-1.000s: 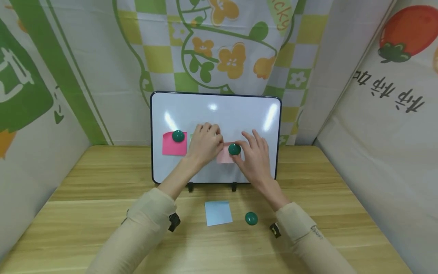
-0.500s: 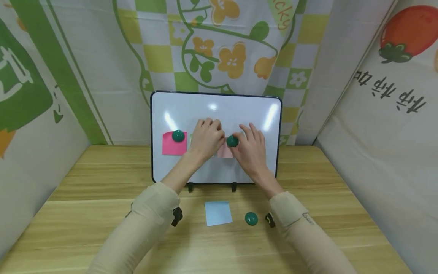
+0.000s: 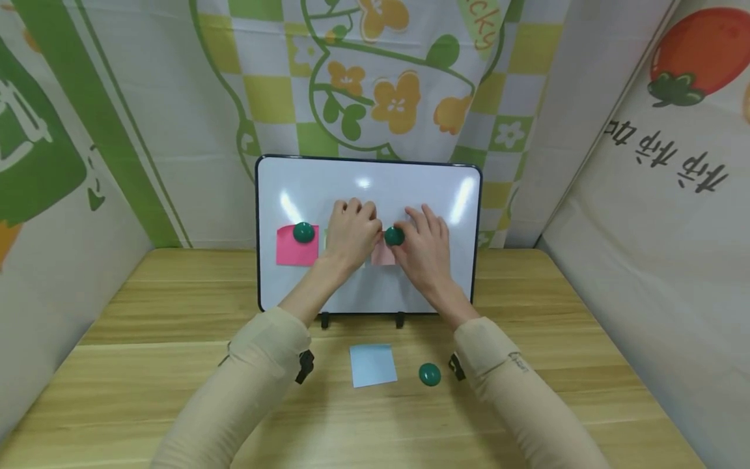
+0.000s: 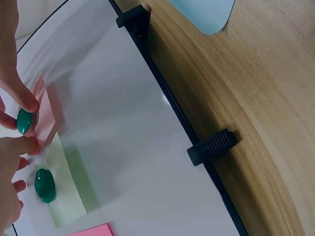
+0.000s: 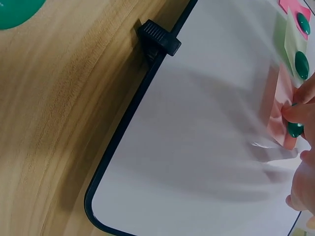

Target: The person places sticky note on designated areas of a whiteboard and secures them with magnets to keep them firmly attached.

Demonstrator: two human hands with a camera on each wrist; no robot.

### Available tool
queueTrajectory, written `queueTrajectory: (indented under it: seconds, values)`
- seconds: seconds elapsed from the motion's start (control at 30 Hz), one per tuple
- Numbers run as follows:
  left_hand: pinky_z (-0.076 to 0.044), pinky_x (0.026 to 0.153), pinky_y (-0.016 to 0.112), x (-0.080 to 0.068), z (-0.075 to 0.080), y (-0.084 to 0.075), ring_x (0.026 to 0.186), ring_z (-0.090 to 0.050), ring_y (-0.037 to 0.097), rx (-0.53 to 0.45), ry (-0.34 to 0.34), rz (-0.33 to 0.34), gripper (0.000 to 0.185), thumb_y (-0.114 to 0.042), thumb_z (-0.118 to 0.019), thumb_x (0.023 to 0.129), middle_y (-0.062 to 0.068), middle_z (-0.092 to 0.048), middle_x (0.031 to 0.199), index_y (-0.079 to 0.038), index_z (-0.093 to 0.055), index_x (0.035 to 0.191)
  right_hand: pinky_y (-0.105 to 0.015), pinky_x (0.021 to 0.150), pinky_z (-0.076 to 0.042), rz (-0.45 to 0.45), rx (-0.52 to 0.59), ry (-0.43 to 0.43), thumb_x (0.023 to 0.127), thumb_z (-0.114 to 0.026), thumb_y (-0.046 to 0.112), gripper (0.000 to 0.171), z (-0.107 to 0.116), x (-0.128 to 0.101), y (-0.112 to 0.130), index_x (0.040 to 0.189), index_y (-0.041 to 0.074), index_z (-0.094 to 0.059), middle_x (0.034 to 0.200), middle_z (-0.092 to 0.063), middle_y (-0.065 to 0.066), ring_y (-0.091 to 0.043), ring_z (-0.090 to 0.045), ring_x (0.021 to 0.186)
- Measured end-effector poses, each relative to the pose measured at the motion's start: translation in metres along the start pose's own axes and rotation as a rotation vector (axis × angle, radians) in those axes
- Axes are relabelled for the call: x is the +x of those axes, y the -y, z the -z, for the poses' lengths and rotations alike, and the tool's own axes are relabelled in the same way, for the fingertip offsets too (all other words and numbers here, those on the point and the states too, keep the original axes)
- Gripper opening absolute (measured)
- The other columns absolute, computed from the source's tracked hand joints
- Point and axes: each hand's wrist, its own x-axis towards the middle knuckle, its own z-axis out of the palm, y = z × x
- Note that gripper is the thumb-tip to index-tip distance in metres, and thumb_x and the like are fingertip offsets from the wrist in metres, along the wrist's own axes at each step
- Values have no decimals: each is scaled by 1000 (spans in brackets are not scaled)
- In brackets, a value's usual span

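Note:
At the whiteboard (image 3: 375,293), my left hand (image 3: 353,236) pinches the upper left edge of a light pink sticky note (image 3: 383,255). My right hand (image 3: 426,251) holds a round green magnet (image 3: 394,236) between thumb and fingers, over the top of that note. Left of it, a pale green sticky note (image 4: 69,189) under another green magnet (image 4: 45,186) shows in the left wrist view; the left hand mostly covers it in the head view. Farther left, a bright pink sticky note (image 3: 290,251) hangs under a third magnet (image 3: 303,232).
A light blue sticky note (image 3: 373,366) lies on the wooden table (image 3: 176,365) before the board, with a loose green magnet (image 3: 430,374) to its right. Black clip feet (image 4: 211,147) support the board's lower edge. A patterned cloth (image 3: 269,98) hangs behind.
My right hand has moved up and left with the magnet, closer to my left hand. The light pink note sits slightly higher on the board than one second ago.

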Motion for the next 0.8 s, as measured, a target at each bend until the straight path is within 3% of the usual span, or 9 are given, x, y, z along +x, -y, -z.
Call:
queueTrajectory:
  seconds: [0.3, 0.57, 0.8]
  values:
    - [-47, 86, 42, 3, 2, -2, 95, -60, 26, 48, 7, 23, 18, -33, -76, 88, 2, -68, 102, -18, -79, 98, -61, 118, -24, -15, -5, 17, 84, -80, 26, 38, -3, 3, 1, 117, 10, -69, 146, -51, -13, -37, -34, 146]
    - [-47, 87, 44, 3, 0, -1, 96, -60, 27, 73, 0, 11, 10, -20, -72, 90, 3, -67, 101, -21, -79, 97, -62, 118, -23, -14, -56, 18, 85, -79, 29, 36, -5, 7, 4, 114, 11, -69, 147, -50, -13, -38, -33, 146]
    - [-47, 86, 43, 5, 0, -1, 94, -61, 27, 65, -26, 19, 13, -28, -74, 89, 2, -68, 99, -19, -78, 97, -62, 117, -24, -21, -84, 8, 84, -80, 29, 36, -6, 8, 2, 114, 11, -70, 148, -50, -13, -38, -32, 146]
